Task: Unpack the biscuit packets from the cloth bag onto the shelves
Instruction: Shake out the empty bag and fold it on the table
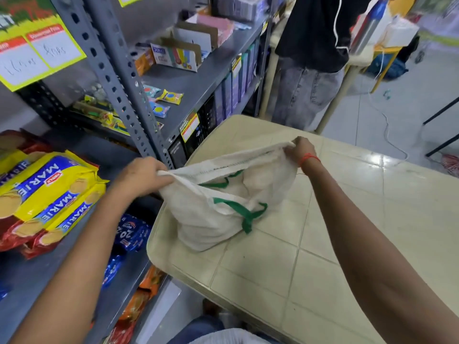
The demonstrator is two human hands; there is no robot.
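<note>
The cloth bag (218,219) lay at the worktop's (347,207) left edge. The left hand (142,176) and right hand (299,148) each clutched its rim, stretching the mouth wide; its contents were hidden. Biscuit packets (49,189) lay on the shelf (49,269) alongside.

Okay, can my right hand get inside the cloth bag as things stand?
Probably yes, once it lets go. The right hand and left hand each grip the rim of the cloth bag, holding the mouth wide, and nothing covers the opening.
</note>
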